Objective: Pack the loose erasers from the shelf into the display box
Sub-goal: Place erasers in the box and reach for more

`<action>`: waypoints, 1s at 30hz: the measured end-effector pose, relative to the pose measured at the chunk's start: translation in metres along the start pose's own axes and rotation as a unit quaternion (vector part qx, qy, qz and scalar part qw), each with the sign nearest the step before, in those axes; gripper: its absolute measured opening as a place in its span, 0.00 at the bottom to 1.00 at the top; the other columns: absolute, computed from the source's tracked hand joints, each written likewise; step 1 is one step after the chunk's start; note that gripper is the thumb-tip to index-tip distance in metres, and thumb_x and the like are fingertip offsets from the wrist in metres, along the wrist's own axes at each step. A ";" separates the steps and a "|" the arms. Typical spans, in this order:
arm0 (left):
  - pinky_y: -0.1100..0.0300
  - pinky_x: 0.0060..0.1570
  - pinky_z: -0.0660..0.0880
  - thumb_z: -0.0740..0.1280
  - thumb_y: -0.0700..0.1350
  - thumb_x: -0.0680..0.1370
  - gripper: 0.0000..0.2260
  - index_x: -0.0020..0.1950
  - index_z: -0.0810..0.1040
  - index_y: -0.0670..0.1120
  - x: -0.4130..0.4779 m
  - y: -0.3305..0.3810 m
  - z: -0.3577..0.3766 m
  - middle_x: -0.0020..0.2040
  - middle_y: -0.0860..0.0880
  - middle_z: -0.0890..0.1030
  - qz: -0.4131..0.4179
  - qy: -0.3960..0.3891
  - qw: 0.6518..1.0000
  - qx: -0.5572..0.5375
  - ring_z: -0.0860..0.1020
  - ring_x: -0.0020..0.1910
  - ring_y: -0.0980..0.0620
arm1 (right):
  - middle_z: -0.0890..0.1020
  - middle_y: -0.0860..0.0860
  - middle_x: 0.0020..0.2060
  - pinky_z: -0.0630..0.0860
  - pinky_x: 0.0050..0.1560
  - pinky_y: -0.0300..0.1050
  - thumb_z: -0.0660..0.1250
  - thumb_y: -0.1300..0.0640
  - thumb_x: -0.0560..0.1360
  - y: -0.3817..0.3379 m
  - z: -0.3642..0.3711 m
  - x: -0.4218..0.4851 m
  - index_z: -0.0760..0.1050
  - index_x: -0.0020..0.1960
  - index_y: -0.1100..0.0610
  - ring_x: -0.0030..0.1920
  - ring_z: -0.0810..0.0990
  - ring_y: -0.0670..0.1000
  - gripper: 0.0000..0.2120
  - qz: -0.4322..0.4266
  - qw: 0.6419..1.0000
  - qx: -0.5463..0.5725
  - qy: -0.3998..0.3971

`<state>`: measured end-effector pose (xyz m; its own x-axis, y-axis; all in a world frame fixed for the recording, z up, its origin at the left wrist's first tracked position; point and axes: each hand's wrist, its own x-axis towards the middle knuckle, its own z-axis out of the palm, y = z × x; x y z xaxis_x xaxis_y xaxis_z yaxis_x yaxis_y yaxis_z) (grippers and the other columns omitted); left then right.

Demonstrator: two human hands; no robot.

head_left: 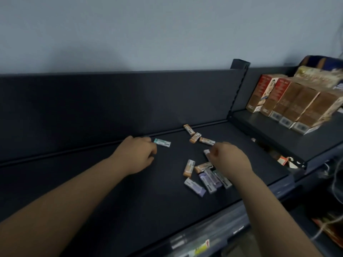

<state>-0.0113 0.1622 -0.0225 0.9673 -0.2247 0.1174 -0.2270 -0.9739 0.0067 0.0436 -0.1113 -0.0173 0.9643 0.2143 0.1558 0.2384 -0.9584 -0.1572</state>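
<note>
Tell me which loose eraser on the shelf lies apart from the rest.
The teal eraser, alone beside the left hand near the back of the shelf; the others cluster toward the right hand.

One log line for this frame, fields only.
stage: gathering; left hand: at teal eraser; right hand: pinching pale eraser; display box: not visible

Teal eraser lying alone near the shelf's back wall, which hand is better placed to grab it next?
Left. The left hand reaches right up to one end of the teal eraser. The right hand is farther off, above the purple erasers, and already appears to pinch a pale eraser.
</note>
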 end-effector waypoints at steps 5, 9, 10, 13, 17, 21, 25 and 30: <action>0.54 0.42 0.67 0.64 0.47 0.75 0.08 0.53 0.70 0.48 0.044 0.016 0.017 0.52 0.48 0.72 -0.034 0.026 0.999 0.021 0.74 0.46 0.49 | 0.71 0.51 0.41 0.70 0.42 0.47 0.66 0.41 0.74 0.007 0.015 0.023 0.76 0.45 0.57 0.52 0.74 0.57 0.18 0.043 0.997 -0.028 -0.062; 0.52 0.52 0.69 0.59 0.43 0.79 0.14 0.65 0.69 0.48 0.062 0.016 0.029 0.61 0.46 0.73 -0.054 0.002 0.998 0.033 0.74 0.54 0.46 | 0.77 0.53 0.39 0.72 0.41 0.45 0.65 0.44 0.75 0.003 0.020 0.029 0.74 0.41 0.55 0.51 0.76 0.57 0.15 0.037 0.998 -0.014 -0.056; 0.53 0.53 0.68 0.58 0.43 0.79 0.14 0.65 0.70 0.48 0.065 0.014 0.030 0.61 0.47 0.74 -0.047 -0.005 0.998 0.043 0.75 0.55 0.46 | 0.79 0.53 0.40 0.72 0.43 0.46 0.65 0.45 0.75 0.002 0.020 0.029 0.76 0.44 0.55 0.52 0.76 0.57 0.13 0.018 0.998 -0.024 -0.046; 0.55 0.50 0.68 0.59 0.46 0.79 0.11 0.61 0.73 0.49 0.065 0.011 0.027 0.56 0.49 0.77 -0.033 0.013 0.998 0.044 0.77 0.50 0.48 | 0.82 0.50 0.46 0.75 0.51 0.48 0.67 0.50 0.73 0.001 0.015 0.028 0.80 0.52 0.50 0.54 0.76 0.54 0.09 -0.040 0.998 0.039 -0.027; 0.55 0.39 0.72 0.62 0.50 0.78 0.08 0.55 0.68 0.51 0.035 -0.003 0.019 0.46 0.51 0.74 -0.060 0.039 0.995 -0.065 0.74 0.40 0.50 | 0.80 0.42 0.37 0.74 0.41 0.35 0.73 0.50 0.70 -0.015 0.009 0.025 0.80 0.47 0.47 0.39 0.78 0.40 0.07 -0.081 0.954 0.285 -0.041; 0.54 0.45 0.76 0.60 0.50 0.79 0.07 0.54 0.75 0.57 -0.009 -0.036 0.003 0.44 0.58 0.69 -0.073 0.012 0.987 -0.146 0.73 0.41 0.56 | 0.79 0.43 0.36 0.72 0.38 0.33 0.74 0.51 0.69 -0.052 0.016 0.024 0.80 0.46 0.48 0.36 0.76 0.40 0.07 -0.141 0.933 0.325 -0.070; 0.61 0.48 0.74 0.65 0.54 0.76 0.06 0.51 0.75 0.65 -0.062 -0.063 -0.011 0.47 0.59 0.74 -0.102 -0.010 0.970 -0.219 0.75 0.44 0.61 | 0.80 0.43 0.40 0.73 0.38 0.31 0.75 0.50 0.69 -0.099 0.023 0.020 0.80 0.47 0.46 0.39 0.77 0.39 0.08 -0.194 0.918 0.327 -0.113; 0.64 0.41 0.76 0.71 0.47 0.70 0.21 0.57 0.72 0.68 -0.131 -0.097 -0.032 0.45 0.58 0.79 -0.159 -0.049 0.921 -0.353 0.80 0.43 0.61 | 0.79 0.41 0.43 0.74 0.41 0.32 0.74 0.49 0.70 -0.172 0.024 0.005 0.79 0.48 0.44 0.42 0.77 0.39 0.08 -0.271 0.892 0.327 -0.156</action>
<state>-0.1195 0.2869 -0.0068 0.9952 0.0328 -0.0920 0.0864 -0.7345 0.6731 0.0100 0.0596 -0.0133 0.6482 0.7520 0.1194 0.5974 -0.4051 -0.6921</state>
